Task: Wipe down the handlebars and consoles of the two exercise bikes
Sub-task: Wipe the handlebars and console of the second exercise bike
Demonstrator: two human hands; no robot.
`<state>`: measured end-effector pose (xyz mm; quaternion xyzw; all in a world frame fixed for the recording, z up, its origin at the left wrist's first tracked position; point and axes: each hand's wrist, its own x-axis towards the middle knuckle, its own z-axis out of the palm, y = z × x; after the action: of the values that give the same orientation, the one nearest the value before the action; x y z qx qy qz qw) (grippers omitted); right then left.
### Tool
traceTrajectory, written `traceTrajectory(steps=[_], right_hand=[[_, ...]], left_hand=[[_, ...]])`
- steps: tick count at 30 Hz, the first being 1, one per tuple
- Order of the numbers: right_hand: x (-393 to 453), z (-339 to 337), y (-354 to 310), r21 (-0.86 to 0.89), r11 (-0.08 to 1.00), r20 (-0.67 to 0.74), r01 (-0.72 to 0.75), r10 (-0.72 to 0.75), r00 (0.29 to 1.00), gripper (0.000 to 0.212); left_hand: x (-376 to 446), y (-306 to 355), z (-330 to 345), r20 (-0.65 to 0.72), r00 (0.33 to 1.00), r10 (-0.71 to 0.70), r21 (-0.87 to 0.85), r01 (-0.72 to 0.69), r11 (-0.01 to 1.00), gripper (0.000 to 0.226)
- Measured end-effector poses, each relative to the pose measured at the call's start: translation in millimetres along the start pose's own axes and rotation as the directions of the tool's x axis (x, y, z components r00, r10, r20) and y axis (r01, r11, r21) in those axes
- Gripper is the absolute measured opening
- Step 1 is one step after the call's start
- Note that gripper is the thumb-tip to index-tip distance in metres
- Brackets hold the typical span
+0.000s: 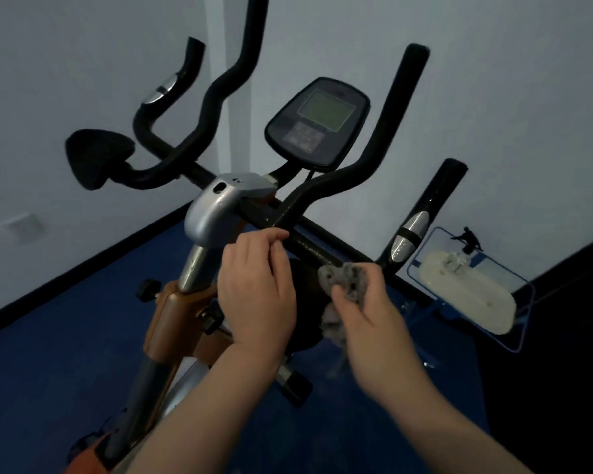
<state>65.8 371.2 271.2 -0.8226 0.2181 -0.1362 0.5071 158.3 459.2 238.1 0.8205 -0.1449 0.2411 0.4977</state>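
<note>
An exercise bike fills the view, with black handlebars (387,138) rising left and right of a grey clamp housing (216,206). Its console (317,121), dark with a greenish screen, stands behind the crossbar (317,249). My right hand (370,316) grips a crumpled grey cloth (341,278) just below the crossbar's right half. My left hand (257,289) hovers beside the clamp, fingers curled loosely with the fingertips near the bar, holding nothing that I can see. Silver pulse sensors (409,236) sit on the right grip.
The bike's orange frame (172,313) and adjustment knobs (148,289) lie below my left hand. A blue dustpan-like tray with a white pad (469,289) rests on the blue floor at right. White walls with a black skirting board close in behind.
</note>
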Motion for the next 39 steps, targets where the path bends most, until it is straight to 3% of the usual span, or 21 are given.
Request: traceTrajectory(steps=[3, 5, 6, 8, 11, 13, 17, 22, 27, 30, 32, 36, 39], right_hand=[[36.0, -35.6, -9.0, -0.267, 0.943, -0.075, 0.198, -0.225, 0.971, 0.016], [56.5, -50.0, -11.9, -0.566, 0.735, 0.113, 0.373, -0.379, 0.918, 0.026], [61.9, -53.5, -7.8, -0.623, 0.63, 0.256, 0.465, -0.397, 0.881, 0.03], [62.1, -58.2, 4.6, -0.593, 0.56, 0.435, 0.579, -0.383, 0.815, 0.04], [63.2, -51.2, 16.0, -0.516, 0.52, 0.499, 0.68, -0.463, 0.732, 0.049], [78.8, -35.1, 8.8, -0.452, 0.606, 0.46, 0.654, -0.47, 0.753, 0.052], [105.1, -3.9, -8.3, -0.359, 0.799, 0.318, 0.482, -0.381, 0.868, 0.04], [90.7, -12.0, 4.7, -0.481, 0.732, 0.215, 0.482, -0.435, 0.874, 0.031], [117.4, 2.4, -8.7, -0.59, 0.679, 0.305, 0.437, -0.313, 0.899, 0.036], [116.0, 6.4, -10.7, -0.587, 0.658, 0.369, 0.472, -0.302, 0.879, 0.031], [111.9, -15.1, -3.5, -0.597, 0.625, 0.437, 0.503, -0.273, 0.857, 0.023], [122.3, -21.6, -10.0, -0.654, 0.588, 0.525, 0.476, -0.101, 0.845, 0.028], [126.6, 1.7, -14.1, -0.573, 0.709, 0.506, 0.411, -0.088, 0.858, 0.032]], left_hand=[[1.7, -1.6, -2.4, 0.032, 0.999, 0.032, 0.056, -0.034, 0.998, 0.015], [0.7, -2.7, -3.0, 0.057, 0.997, 0.052, 0.097, -0.058, 0.994, 0.017], [0.6, -3.0, -3.2, 0.059, 0.997, 0.059, 0.106, -0.065, 0.992, 0.018], [1.2, -2.6, -2.9, 0.043, 0.997, 0.062, 0.119, -0.067, 0.991, 0.019], [0.9, -3.1, 0.0, 0.013, 0.998, 0.067, 0.157, -0.068, 0.985, 0.021], [0.0, -3.8, 1.0, 0.002, 0.998, 0.063, 0.168, -0.063, 0.984, 0.021], [0.4, -2.7, 2.5, -0.01, 0.999, 0.04, 0.197, -0.037, 0.98, 0.02], [-2.0, -0.7, 3.4, -0.038, 0.999, 0.018, 0.215, -0.01, 0.977, 0.02], [-2.3, 1.6, 5.3, -0.076, 0.997, 0.011, 0.251, 0.009, 0.968, 0.018], [-2.9, 3.4, 4.0, -0.078, 0.997, 0.011, 0.275, 0.011, 0.961, 0.017], [-3.1, 5.5, 1.2, -0.031, 0.999, 0.024, 0.31, -0.013, 0.951, 0.017], [2.5, 13.4, -0.7, 0.094, 0.992, 0.088, 0.442, -0.121, 0.889, 0.022], [14.5, 23.8, 6.1, 0.18, 0.982, 0.053, 0.44, -0.128, 0.889, 0.025]])
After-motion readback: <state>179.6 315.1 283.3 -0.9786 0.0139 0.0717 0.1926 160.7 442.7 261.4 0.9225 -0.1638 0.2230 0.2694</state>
